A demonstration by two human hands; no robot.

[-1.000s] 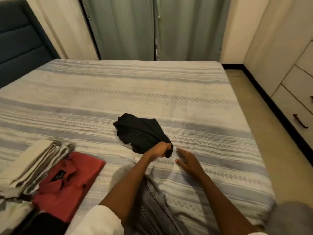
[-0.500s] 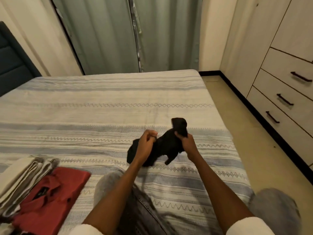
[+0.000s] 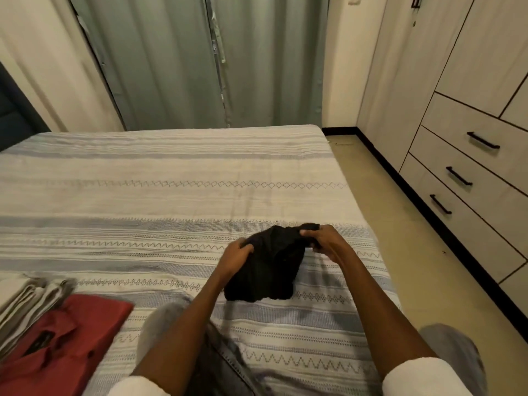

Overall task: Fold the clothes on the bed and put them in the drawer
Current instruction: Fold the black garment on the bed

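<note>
head | left hand, right hand grip black garment | above bed

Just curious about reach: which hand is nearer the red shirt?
Left. The left hand grips the black garment beside the red shirt; the right hand is farther away.

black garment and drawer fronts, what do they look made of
Black garment: soft matte cloth, maybe knit; it bunches and droops where both hands grip it. Drawer fronts: pale wood-grain board, likely laminate, given the fine streaks and flat sheen, with dark bar handles, probably metal.
</note>
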